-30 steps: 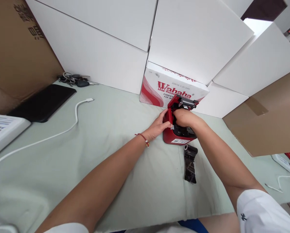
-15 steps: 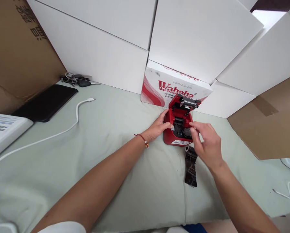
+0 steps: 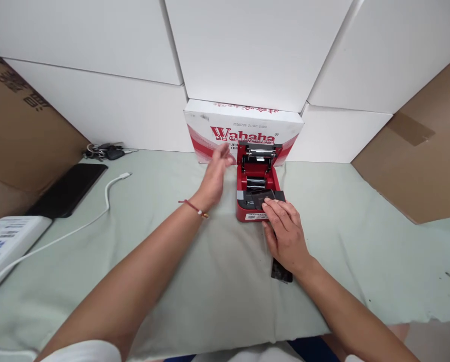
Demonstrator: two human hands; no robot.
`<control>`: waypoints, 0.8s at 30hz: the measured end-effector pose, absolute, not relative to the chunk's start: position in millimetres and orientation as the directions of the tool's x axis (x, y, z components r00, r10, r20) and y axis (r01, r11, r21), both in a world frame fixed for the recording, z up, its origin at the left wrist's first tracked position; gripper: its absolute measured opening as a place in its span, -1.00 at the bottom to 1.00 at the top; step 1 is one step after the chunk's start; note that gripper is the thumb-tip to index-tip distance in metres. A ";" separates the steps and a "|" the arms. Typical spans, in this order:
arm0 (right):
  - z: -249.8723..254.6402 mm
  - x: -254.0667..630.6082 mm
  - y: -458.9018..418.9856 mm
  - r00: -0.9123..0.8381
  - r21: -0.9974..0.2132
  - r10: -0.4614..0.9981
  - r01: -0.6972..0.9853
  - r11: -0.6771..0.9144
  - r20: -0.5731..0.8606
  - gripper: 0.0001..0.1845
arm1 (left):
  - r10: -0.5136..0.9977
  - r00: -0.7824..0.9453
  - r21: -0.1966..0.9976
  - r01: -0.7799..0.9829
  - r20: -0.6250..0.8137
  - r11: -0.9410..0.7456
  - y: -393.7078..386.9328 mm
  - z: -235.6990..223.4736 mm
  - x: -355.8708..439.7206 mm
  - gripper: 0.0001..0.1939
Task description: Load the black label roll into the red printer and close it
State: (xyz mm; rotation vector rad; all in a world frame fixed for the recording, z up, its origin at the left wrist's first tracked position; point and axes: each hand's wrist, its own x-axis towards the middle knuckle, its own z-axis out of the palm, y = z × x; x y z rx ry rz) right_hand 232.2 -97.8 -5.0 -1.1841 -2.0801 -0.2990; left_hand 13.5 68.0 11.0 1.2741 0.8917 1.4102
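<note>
A small red label printer (image 3: pixel 242 215) stands with its lid (image 3: pixel 260 153) tipped up and back, showing a shiny dark roll (image 3: pixel 255 182) inside. Black ribbon film (image 3: pixel 260 197) lies over the printer's front edge. My right hand (image 3: pixel 287 236) presses the film there, fingers bent together over the edge and thumb lower down in front. Beside the lid, my left hand (image 3: pixel 214 176) is raised, its fingers stretched out and slightly blurred, holding nothing. A loose strip of black ribbon (image 3: pixel 281 271) sits on the cloth, partly hidden beneath my right hand.
Behind the printer stands a white and red Wahaha carton (image 3: pixel 205 136), against white boxes (image 3: pixel 247 50). Keys (image 3: pixel 109 151), a black phone (image 3: pixel 74 188), a white cable (image 3: pixel 107 193) and a white box-shaped device (image 3: pixel 17 236) lie left. Brown cardboard (image 3: pixel 428 151) borders the right.
My left hand has let go of the printer's side and risen beside the lid. My right hand has come down onto the film at the front edge. The view has shifted.
</note>
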 end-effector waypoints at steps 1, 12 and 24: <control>-5.8 232.0 -98.3 -0.322 -0.153 0.664 0.819 0.553 0.675 -0.20 | 0.966 0.025 0.953 -0.172 0.259 -0.251 74.7 20.5 14.0 -0.36; -6.2 232.3 -102.2 -0.312 -0.219 0.727 0.816 0.535 0.612 -0.27 | 0.916 0.132 0.925 -0.016 0.379 -0.380 27.2 30.7 7.1 -0.36; -10.5 231.3 -100.5 -0.285 -0.235 0.697 0.801 0.550 0.658 -0.21 | 0.843 0.186 0.822 0.195 0.505 -0.536 2.3 -2.0 3.4 -0.63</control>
